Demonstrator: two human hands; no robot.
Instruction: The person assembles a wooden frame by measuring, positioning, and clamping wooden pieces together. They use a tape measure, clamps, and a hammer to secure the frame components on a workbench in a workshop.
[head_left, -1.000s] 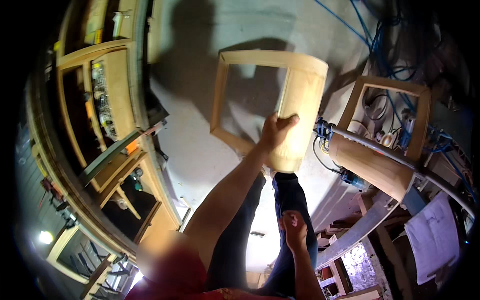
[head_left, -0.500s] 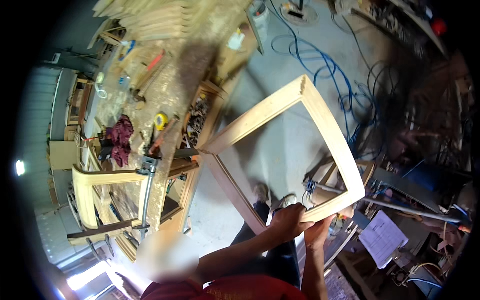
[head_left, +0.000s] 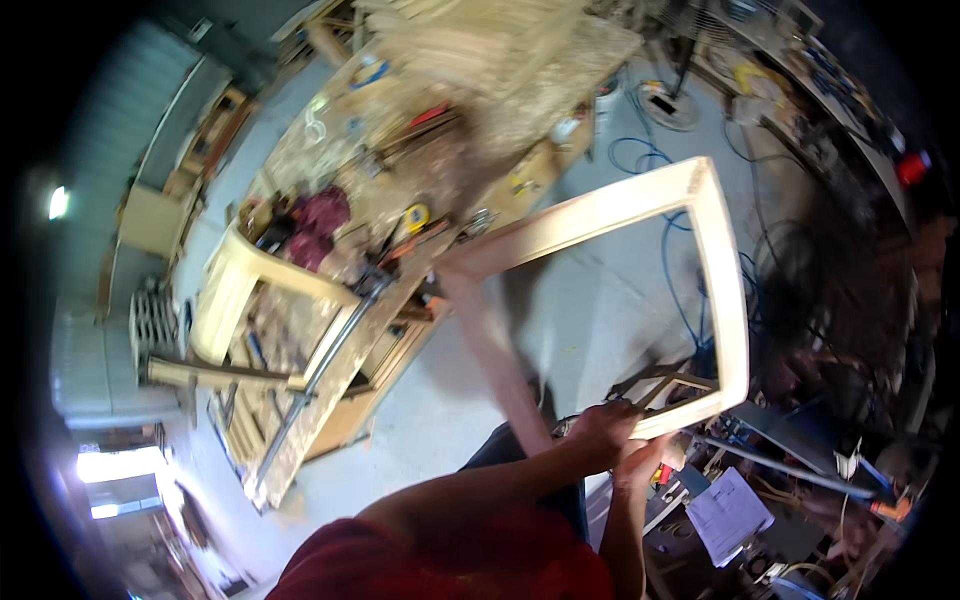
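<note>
A pale wooden frame (head_left: 725,290), open in the middle, hangs in the air over the concrete floor. My left hand (head_left: 604,432) grips its near rail from above. My right hand (head_left: 642,462) comes up from below and holds the same rail right beside the left one. Both forearms rise from the lower edge, above my dark trousers and red shirt. The frame's left rail (head_left: 495,350) is blurred by motion.
A long cluttered workbench (head_left: 380,230) with hand tools, a yellow tape measure (head_left: 416,214), a red rag (head_left: 318,215) and a clamped pale wooden piece (head_left: 235,285) runs along the left. Blue cables (head_left: 640,160) lie on the floor. Papers (head_left: 728,512) and machinery crowd the lower right.
The view has swung from shelving to the workbench. The frame has turned and lifted in front of me, and my right hand has come up from my knee to grip it.
</note>
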